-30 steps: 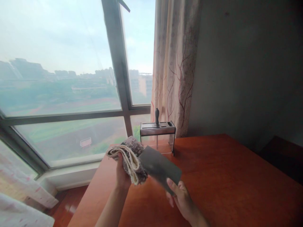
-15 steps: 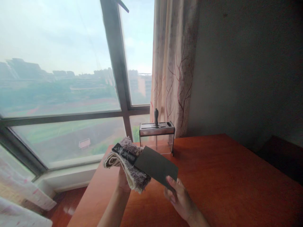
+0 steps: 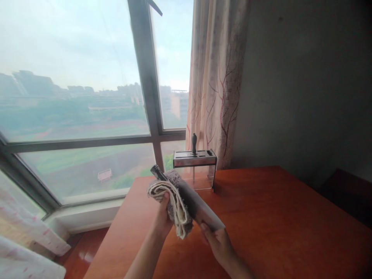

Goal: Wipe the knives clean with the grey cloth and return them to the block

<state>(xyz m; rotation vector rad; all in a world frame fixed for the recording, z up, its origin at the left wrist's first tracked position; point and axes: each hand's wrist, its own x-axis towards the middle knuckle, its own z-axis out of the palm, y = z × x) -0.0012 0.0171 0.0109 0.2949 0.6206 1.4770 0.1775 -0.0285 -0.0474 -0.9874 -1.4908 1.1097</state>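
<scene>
Cleaver (image 3: 200, 204) now turned more edge-on, handle (image 3: 159, 173) jutting toward eleven o'clock; folded cloth (image 3: 178, 207) seemingly meets blade (image 3: 208, 215). Left fingers (image 3: 166, 200) grip cloth, right fingers (image 3: 206, 231) blade's five-o'clock end.

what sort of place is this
Probably an upstairs room, perhaps at home: a large grey-framed glass window looks down on green ground, a pale branch-patterned fabric curtain hangs beside it, and a reddish wooden table stands nearby.

No text, label, brand, number or sign is showing itself readably here; nowhere are any letters or digits standing clear enough for reading.
</scene>
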